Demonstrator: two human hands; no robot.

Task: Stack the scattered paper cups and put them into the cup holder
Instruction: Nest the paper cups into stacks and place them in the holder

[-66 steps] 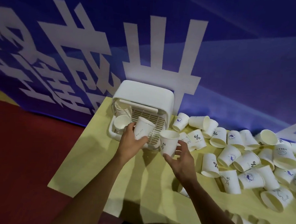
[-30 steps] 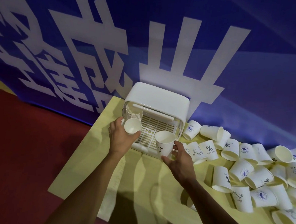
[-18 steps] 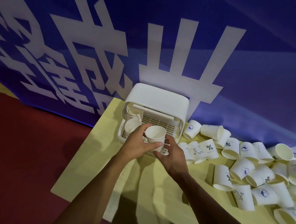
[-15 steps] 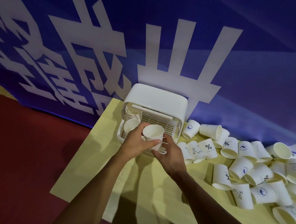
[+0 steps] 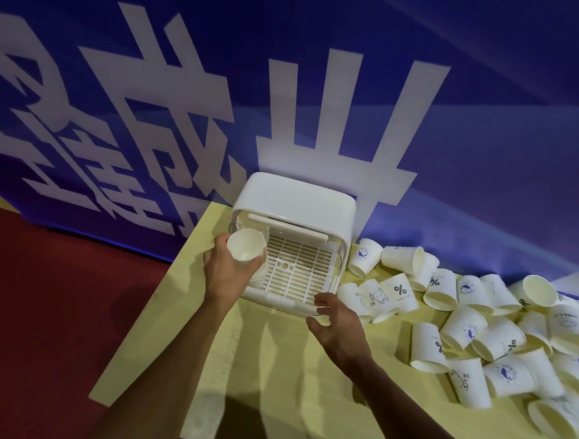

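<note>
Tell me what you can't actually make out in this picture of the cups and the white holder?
Head view, all of it:
1. How many cups are in the stack of cups: the left hand wraps its side.
2. The left rear corner of the holder: that stack stands in front of it.
3. How many loose cups lie on the table: the pile runs off the right edge.

The far side is closed off by a deep blue banner (image 5: 495, 96), on which large white characters (image 5: 339, 120) are printed. Paler, lighter bands are seen across its right part. A dark red floor (image 5: 52, 305) is seen at the left. A pale yellow bench (image 5: 148, 353) is set against the banner, and soft shadows are cast across its near part.
</note>
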